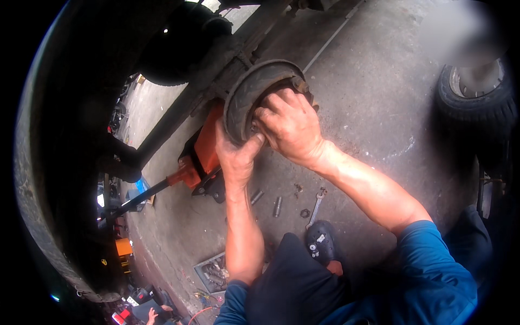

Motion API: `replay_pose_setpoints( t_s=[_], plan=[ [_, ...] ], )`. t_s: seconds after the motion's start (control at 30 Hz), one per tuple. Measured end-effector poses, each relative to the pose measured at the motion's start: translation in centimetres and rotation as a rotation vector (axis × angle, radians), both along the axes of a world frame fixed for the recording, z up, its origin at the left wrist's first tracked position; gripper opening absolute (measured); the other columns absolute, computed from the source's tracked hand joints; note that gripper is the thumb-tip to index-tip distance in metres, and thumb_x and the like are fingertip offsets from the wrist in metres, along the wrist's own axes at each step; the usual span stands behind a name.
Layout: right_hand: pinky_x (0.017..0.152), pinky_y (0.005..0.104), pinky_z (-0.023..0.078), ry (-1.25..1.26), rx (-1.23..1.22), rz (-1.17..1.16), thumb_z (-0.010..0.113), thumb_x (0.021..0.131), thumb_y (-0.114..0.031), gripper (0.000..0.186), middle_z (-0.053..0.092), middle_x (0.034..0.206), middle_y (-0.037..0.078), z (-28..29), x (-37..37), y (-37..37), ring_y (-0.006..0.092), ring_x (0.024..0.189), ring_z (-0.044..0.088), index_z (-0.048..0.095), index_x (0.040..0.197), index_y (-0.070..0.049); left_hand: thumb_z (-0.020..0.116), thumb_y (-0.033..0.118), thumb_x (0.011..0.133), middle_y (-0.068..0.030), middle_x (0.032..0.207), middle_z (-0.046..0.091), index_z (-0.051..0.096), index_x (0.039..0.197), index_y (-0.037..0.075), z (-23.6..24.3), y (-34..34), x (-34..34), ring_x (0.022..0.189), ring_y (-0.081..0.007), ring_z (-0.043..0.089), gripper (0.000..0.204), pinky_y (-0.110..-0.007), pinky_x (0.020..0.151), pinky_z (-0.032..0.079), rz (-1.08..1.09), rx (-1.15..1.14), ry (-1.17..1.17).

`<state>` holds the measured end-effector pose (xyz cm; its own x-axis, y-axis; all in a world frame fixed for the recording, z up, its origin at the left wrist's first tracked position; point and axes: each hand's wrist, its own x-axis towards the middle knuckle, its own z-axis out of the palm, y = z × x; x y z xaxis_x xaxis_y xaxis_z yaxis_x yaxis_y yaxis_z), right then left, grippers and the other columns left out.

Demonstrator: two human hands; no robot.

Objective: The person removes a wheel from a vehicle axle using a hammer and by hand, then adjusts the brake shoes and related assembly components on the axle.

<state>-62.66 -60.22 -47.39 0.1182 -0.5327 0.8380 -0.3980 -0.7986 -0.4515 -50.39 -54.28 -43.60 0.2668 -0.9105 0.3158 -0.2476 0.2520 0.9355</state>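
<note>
A dark, worn round brake assembly (244,91) with a curved rim hangs at the axle (196,92) in the middle of the view. My left hand (237,149) grips its lower left edge, thumb pressed up beside its inner part. My right hand (290,124) is closed, fingers curled into the middle of the assembly, close to my left thumb; what they hold is hidden. An orange jack (208,142) with a long dark handle (142,196) stands just behind my left hand, under the axle.
A wrench (315,208), nut (305,213), socket (278,206) and tray of tools (201,269) lie on the concrete floor (363,108). A tyre (455,108) sits right. The dark vehicle body (70,108) arches left. Another person's hand (153,315) shows lower left; my shoe (319,241) is below.
</note>
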Motion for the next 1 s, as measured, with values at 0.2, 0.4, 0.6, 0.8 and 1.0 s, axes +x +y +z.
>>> replay_pose_setpoints(
  t_s=[0.2,0.4,0.6,0.8,1.0],
  plan=[
    [0.07,0.0358,0.044,0.037,0.008,0.051,0.071,0.069,-0.012,0.023,0.056,0.085,0.005,0.04,-0.54,0.07,0.0247,0.083,0.056,0.064,0.09,-0.007,0.069,0.003,0.07,-0.0096,0.111,0.059,0.05,0.116,-0.003,0.0,0.04,0.19,0.099,-0.0167,0.056,0.051,-0.03,0.09,0.045,0.007,0.012,-0.035],
    [0.066,0.0326,0.043,-0.051,-0.031,0.014,0.065,0.068,-0.015,0.018,0.053,0.081,0.003,-0.38,0.23,-0.5,0.0227,0.079,0.054,0.065,0.084,-0.009,0.069,0.004,0.07,-0.0096,0.11,0.059,0.05,0.116,-0.003,0.23,-0.01,0.03,0.099,-0.017,0.056,0.05,-0.03,0.09,0.045,0.012,-0.011,-0.089],
    [0.065,0.0345,0.046,-0.07,-0.058,0.071,0.072,0.063,-0.013,0.025,0.056,0.079,0.002,-0.11,-0.04,-0.32,0.0232,0.076,0.055,0.066,0.088,-0.01,0.068,0.004,0.071,-0.0102,0.11,0.058,0.049,0.117,-0.003,0.08,0.05,0.17,0.098,-0.0172,0.057,0.051,-0.03,0.089,0.046,-0.015,-0.005,-0.018],
    [0.064,0.0328,0.046,0.004,-0.01,0.017,0.07,0.064,-0.014,0.022,0.054,0.078,0.001,0.05,-0.09,-0.07,0.0219,0.076,0.055,0.066,0.085,-0.011,0.067,0.003,0.071,-0.0101,0.11,0.058,0.048,0.117,-0.003,0.33,0.07,-0.15,0.098,-0.0168,0.057,0.051,-0.03,0.089,0.046,0.001,0.014,-0.022],
    [0.065,0.032,0.046,0.057,-0.034,-0.065,0.069,0.065,-0.013,0.021,0.054,0.08,0.001,0.19,0.07,0.2,0.0219,0.077,0.056,0.065,0.085,-0.011,0.066,0.001,0.071,-0.0092,0.108,0.059,0.048,0.116,-0.003,-0.08,-0.05,0.09,0.097,-0.0161,0.056,0.049,-0.029,0.089,0.046,-0.005,0.011,-0.023]
  ],
)
